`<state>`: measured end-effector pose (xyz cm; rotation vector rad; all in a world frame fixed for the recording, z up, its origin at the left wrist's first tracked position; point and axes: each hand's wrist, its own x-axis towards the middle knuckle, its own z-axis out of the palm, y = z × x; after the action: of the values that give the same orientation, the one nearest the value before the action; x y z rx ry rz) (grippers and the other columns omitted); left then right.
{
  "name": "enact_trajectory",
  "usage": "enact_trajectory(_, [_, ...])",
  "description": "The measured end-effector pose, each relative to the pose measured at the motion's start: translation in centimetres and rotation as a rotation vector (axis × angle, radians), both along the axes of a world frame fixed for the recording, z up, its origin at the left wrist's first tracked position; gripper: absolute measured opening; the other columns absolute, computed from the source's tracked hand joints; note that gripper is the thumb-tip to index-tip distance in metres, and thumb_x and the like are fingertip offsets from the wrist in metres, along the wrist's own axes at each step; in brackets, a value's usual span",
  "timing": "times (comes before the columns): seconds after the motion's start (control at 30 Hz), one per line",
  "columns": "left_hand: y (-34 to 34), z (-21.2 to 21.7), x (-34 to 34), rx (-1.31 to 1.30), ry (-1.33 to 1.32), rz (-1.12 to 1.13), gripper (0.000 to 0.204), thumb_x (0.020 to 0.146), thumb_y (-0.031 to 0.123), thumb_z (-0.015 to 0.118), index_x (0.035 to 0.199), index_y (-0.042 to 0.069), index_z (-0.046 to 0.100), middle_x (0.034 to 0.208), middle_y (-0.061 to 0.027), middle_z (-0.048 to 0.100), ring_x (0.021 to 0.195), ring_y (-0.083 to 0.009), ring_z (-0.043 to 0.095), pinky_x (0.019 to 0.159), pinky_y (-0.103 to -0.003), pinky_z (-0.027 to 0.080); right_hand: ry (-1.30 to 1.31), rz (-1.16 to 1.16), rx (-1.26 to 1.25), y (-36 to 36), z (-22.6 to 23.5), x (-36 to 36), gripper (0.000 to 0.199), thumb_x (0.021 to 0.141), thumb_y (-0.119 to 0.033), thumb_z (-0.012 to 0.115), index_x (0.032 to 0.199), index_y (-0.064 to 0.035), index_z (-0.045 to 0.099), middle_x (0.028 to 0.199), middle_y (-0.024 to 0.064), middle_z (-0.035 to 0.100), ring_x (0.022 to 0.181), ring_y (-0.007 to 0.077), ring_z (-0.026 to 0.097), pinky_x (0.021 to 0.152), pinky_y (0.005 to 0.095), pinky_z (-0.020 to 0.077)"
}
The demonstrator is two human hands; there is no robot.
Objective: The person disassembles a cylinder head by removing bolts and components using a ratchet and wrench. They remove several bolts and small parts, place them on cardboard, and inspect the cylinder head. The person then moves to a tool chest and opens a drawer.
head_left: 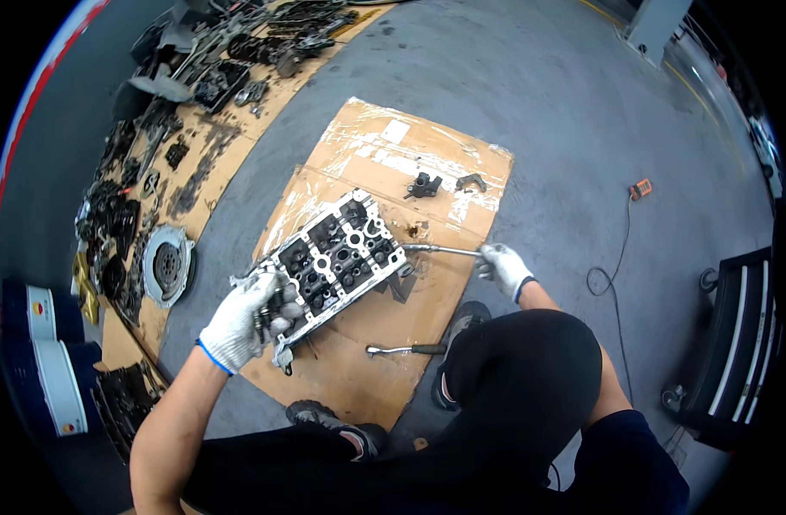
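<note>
A metal engine cylinder head (341, 257) lies tilted across the cardboard, its cavities blackened. My left hand (245, 318), in a white knit glove with blue cuff, is closed on its near left end. Dark, dirty shapes show around those fingers; I cannot make out whether they are loose parts. My right hand (503, 268), gloved too, grips the end of a long metal bar tool (444, 250). The bar's far tip meets the right end of the cylinder head, where the contact is too small to tell. Between my feet and the cylinder head rests a ratchet wrench (406, 349) with a dark handle.
Cardboard (367, 318) covers the floor under the work. Two dark metal parts (424, 185) sit on its far side. Many engine parts crowd another cardboard strip at left, near a round metal housing (168, 266) and blue-white drums (60, 386). At right are a cable with an orange device (640, 189) and a wheeled cabinet (732, 343).
</note>
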<state>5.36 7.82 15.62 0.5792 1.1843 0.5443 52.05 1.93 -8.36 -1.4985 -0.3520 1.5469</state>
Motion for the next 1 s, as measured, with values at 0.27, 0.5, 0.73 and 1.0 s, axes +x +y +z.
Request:
enact_trajectory(0.27, [13.4,-10.0,16.7,-0.027,0.032,-0.009,0.019,0.105,0.024,0.058,0.115,0.008,0.056,0.098,-0.0071,0.067,0.082,-0.0174,0.070,0.058,-0.023,0.062,-1.207,0.632,0.235,-0.5,-4.8,0.3,0.020,0.089,-0.020,0.066,0.106,-0.0090,0.067,0.104,0.0169,0.066,0.103,0.0360,0.064,0.091,0.0462,0.0509])
enact_trajectory(0.5, [25.1,-21.4,25.6,0.071,0.377,-0.134,0.007,0.103,0.014,0.058,0.107,0.008,0.059,0.089,-0.0055,0.064,0.069,-0.0146,0.062,0.054,-0.027,0.055,-1.179,0.338,0.180,-0.9,-6.3,-2.4,0.033,0.082,-0.020,0.076,0.111,-0.0089,0.063,0.105,0.0159,0.061,0.099,0.0363,0.062,0.088,0.0474,0.0509])
enact_trajectory(0.73, [28.4,-29.6,29.0,0.195,0.536,-0.230,0.024,0.100,0.014,0.062,0.122,0.006,0.061,0.084,-0.0032,0.062,0.065,-0.0139,0.058,0.058,-0.030,0.055,-1.114,0.335,0.206,-0.9,-7.0,-1.8,0.035,0.084,-0.021,0.076,0.113,-0.0069,0.062,0.105,0.0161,0.061,0.099,0.0363,0.062,0.087,0.0465,0.0514])
enact_trajectory(1.0, [24.9,-19.7,23.8,0.352,0.363,-0.187,0.035,0.101,0.021,0.064,0.131,0.003,0.059,0.105,-0.0049,0.063,0.088,-0.0167,0.061,0.085,-0.033,0.058,-1.071,0.373,0.145,-0.6,-5.5,-1.7,0.032,0.085,-0.021,0.074,0.112,-0.0081,0.063,0.106,0.0163,0.063,0.101,0.0356,0.064,0.089,0.0452,0.0523])
